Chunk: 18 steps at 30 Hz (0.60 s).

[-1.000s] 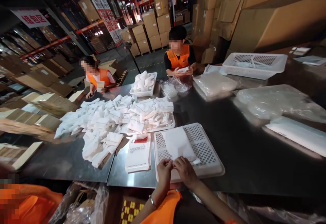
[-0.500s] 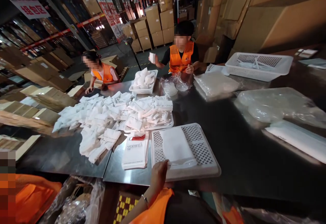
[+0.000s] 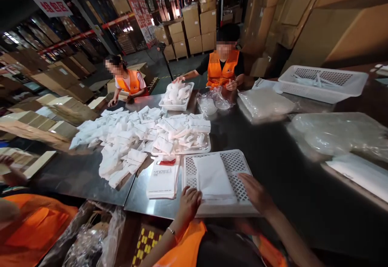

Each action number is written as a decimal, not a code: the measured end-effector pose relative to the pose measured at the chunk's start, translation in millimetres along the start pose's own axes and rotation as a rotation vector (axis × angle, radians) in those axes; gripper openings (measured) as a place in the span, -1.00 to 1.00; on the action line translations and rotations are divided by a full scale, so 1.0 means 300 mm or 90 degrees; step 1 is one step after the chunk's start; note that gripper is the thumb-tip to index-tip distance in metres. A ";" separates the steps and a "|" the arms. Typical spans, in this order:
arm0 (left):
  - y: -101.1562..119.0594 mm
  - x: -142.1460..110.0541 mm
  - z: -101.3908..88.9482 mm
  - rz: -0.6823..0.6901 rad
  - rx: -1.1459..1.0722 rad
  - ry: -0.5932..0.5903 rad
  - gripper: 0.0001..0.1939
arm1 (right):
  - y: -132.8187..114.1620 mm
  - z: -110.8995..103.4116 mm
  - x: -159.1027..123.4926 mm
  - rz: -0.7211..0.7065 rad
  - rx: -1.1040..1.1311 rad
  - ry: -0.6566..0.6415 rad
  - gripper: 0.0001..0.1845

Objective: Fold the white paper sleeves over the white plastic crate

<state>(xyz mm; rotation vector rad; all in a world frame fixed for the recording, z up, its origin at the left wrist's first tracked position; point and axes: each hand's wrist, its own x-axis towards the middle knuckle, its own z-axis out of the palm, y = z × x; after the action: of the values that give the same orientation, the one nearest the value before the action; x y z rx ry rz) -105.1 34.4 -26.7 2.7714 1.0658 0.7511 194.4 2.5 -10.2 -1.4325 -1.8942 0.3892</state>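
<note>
Your left hand (image 3: 188,202) rests curled at the near-left corner of the white sheet stack (image 3: 214,178), fingers touching its edge, nothing gripped. Right hand (image 3: 257,191) lies open and flat on the perforated tray (image 3: 236,166), just beside the stack's right edge. Stack sits mid-tray. Looks thin, light, floppy, prob. slick, so pinch a near corner w/ thumb under and peel one at a time.

Two co-workers in orange vests (image 3: 223,69) (image 3: 131,84) sat across the steel table (image 3: 287,166). Four white perforated trays (image 3: 239,166) (image 3: 324,81) (image 3: 176,106) (image 3: 182,152) lay on it. One stack of printed bags (image 3: 163,178) lay beside the nearest tray. The loose white packets (image 3: 121,137) were too many to count.
</note>
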 end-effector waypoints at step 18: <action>-0.072 0.048 -0.041 0.026 0.095 -0.005 -0.39 | 0.069 0.088 0.242 -0.292 -0.133 -0.269 -0.49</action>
<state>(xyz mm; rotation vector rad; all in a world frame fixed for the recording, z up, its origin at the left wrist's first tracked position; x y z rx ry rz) -114.9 58.8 -15.3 2.9252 1.1111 0.6911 181.7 81.3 -15.3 -1.0435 -2.5934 0.2902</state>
